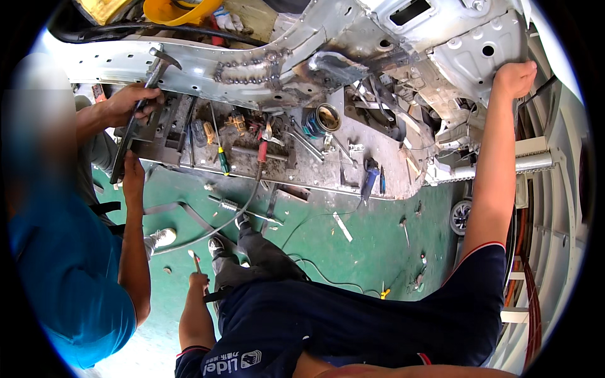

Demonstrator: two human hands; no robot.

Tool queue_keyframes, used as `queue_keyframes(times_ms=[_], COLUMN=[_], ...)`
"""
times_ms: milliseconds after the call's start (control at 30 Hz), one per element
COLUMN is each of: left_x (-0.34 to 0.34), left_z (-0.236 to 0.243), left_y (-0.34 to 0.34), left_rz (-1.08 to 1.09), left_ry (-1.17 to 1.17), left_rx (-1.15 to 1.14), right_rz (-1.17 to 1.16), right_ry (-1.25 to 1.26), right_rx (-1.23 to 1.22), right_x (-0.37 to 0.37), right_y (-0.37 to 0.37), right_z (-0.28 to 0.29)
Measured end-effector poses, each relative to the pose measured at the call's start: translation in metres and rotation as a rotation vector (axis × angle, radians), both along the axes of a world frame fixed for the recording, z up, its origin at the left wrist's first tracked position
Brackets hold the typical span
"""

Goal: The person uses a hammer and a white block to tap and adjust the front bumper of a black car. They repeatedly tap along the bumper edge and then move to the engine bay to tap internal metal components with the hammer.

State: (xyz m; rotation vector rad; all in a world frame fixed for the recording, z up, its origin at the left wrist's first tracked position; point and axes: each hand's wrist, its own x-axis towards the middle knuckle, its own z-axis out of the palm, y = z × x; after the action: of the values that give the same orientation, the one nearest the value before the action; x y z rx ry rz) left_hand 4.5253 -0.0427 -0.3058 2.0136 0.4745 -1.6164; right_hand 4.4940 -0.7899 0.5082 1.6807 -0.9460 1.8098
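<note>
Down at my left side, my left hand [199, 281] is closed around a slim brush-like tool [195, 259] with a pale tip and a bit of red. Its exact kind is too small to make out. My right arm reaches up to the far right, where my right hand [515, 79] grips the edge of a grey sheet-metal panel [469, 53] on the vehicle body; its fingertips are partly hidden. A row of weld spots marks the silver body rail [201, 66] across the top. At the left, a co-worker's hands hold a hammer [155, 68] and a dark bar.
Under the rail, a metal bench [384, 173] carries a tin can [328, 117], a blue angle grinder [370, 176], a green screwdriver [223, 161] and a red-handled welding clamp [262, 148]. A cable [220, 228] trails to the green floor [378, 233], near a wheel [461, 217].
</note>
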Motion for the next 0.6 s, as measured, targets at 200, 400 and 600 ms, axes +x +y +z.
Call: queue_keyframes(times_ms=[200,400,600], left_x=[0.038,0.081,0.127], left_z=[0.036,0.145,0.310], left_y=[-0.063,-0.145,-0.239], left_rz=[0.161,-0.027,0.016], left_ry=[0.080,-0.073,-0.200], left_rx=[-0.164,-0.492,-0.910], right_rz=[-0.047,-0.049,-0.042], right_ry=[-0.020,-0.050,-0.041], right_rx=[0.019,0.020,0.011], right_x=[0.001,0.002,0.000], right_y=[-0.004,-0.006,-0.011], right_z=[0.001,0.002,0.002])
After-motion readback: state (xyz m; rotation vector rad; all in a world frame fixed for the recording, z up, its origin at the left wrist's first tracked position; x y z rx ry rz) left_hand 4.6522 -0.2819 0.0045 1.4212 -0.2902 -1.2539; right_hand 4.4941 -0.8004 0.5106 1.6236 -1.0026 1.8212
